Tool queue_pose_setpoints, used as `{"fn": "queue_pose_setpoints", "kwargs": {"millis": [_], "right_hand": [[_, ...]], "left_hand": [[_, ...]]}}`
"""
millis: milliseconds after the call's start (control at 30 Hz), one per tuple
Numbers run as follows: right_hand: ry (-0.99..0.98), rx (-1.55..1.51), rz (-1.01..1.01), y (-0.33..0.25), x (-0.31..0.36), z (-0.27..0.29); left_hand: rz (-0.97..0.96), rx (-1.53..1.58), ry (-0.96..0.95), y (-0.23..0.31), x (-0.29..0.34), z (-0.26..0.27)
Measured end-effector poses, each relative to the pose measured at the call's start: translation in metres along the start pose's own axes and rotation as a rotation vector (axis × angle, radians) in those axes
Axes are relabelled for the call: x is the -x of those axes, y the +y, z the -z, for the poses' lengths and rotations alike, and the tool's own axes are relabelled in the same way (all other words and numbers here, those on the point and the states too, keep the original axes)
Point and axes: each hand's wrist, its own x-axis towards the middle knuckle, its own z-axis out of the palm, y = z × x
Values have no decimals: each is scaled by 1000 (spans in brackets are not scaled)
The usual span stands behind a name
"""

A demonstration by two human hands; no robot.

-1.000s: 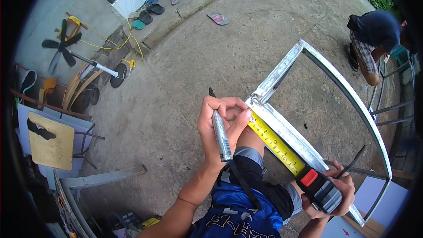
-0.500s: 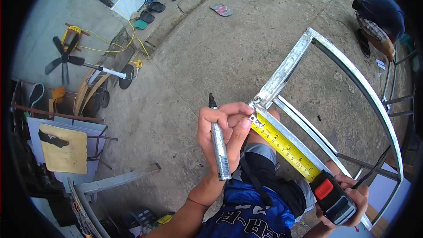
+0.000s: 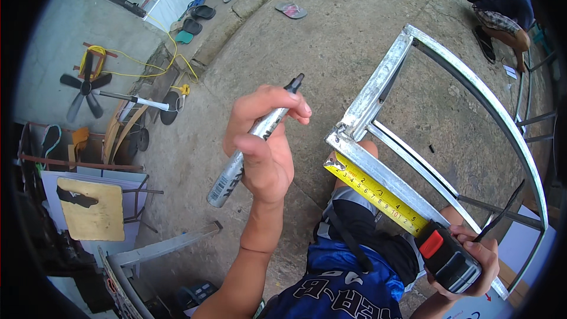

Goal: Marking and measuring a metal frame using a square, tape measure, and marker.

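In my left hand [image 3: 266,147] is a silver marker [image 3: 236,171], uncapped, its black tip pointing up and to the right. That hand is off the metal, to the left of the frame's corner. My right hand [image 3: 481,257] grips a black tape measure [image 3: 450,260] with a red button. Its yellow blade [image 3: 378,198] is drawn out along the lower bar of a curved silver metal frame [image 3: 378,156], the hooked end near the welded corner. The frame rests over my legs, with one curved outer tube and a thinner curved inner one.
A person [image 3: 505,9] crouches at the far right beside more metal bars. A fan [image 3: 85,87] stands on the left near a yellow cord [image 3: 127,72]. Several slippers [image 3: 204,12] lie along the concrete step. A metal bar [image 3: 165,243] sits at the lower left.
My left hand has let go of the blade's end and moved left and up, the marker tilting rightward. The blade's hooked end has shifted slightly left and down from the corner.
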Motion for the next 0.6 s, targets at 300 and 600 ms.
{"fn": "queue_pose_setpoints", "kwargs": {"millis": [300,600], "right_hand": [[-7,-12,14,-4,2,-1],[-19,-58,-11,-1,9,-2]], "left_hand": [[425,362,-404,-17,-37,-21],[421,374,-573,-25,-40,-27]]}}
